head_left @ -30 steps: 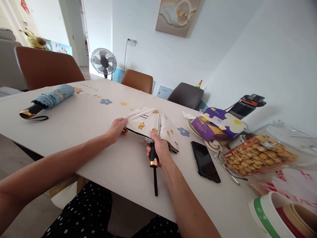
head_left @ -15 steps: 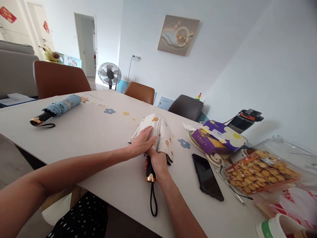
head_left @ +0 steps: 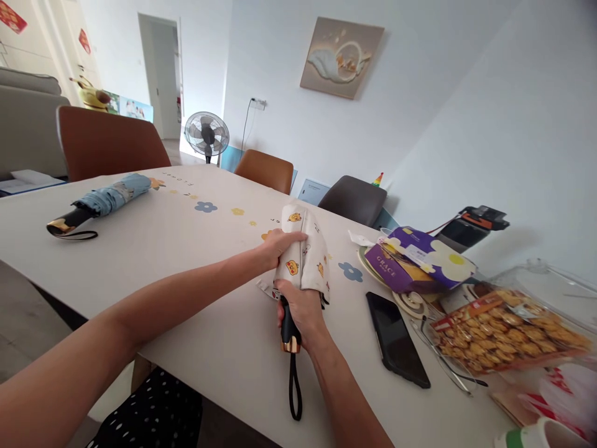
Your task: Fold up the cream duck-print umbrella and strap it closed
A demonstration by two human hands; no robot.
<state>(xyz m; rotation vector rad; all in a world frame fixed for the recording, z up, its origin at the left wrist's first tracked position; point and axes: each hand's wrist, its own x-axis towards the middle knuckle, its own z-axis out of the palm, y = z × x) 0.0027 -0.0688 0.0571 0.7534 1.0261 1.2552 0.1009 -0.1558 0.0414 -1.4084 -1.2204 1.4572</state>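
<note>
My right grip (head_left: 303, 310) is closed tight around the black handle (head_left: 288, 328) of the cream umbrella (head_left: 308, 264), which rests on the white table (head_left: 153, 236) straight in front of me. My left grip (head_left: 278, 244) curls over the folded cloth near its far end, pressing it together. The strap (head_left: 295, 398) trails toward me. A phone (head_left: 396, 339) lies near on the right, and a blue umbrella (head_left: 105, 200) lies well apart on the left.

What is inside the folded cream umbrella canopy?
Only the black handle sticks out below, gripped by the right hand; the left hand wraps the canopy. Shaft and ribs are covered.
</note>
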